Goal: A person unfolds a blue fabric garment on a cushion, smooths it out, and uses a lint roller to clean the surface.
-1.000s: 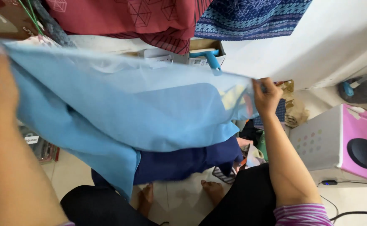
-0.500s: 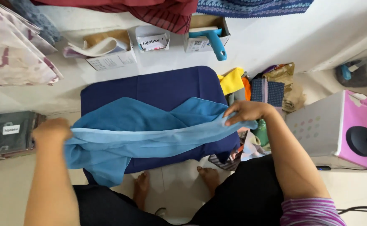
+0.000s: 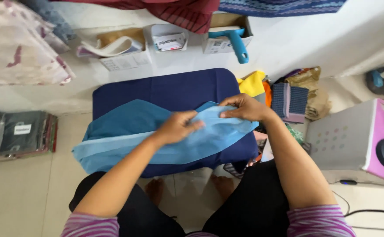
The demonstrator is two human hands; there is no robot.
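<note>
Light blue cloth point(image 3: 157, 140) is lying across a navy padded board point(image 3: 170, 90). The left hand point(image 3: 176, 127) and right hand point(image 3: 243, 108) are pinching its right end, apparently mid-fold; aligning edges probably comes next.

**Cloth, card and plastic**

Under both hands lies a thin, matt light-blue cloth point(image 3: 157, 145), slightly sheer, over a smooth navy fabric pad point(image 3: 165, 90). Beyond the hands stand matt cardboard boxes point(image 3: 126, 59) and a glossy blue plastic handle point(image 3: 238, 44). Right of the right hand point(image 3: 244, 107), a smooth plastic box point(image 3: 354, 140).
</note>
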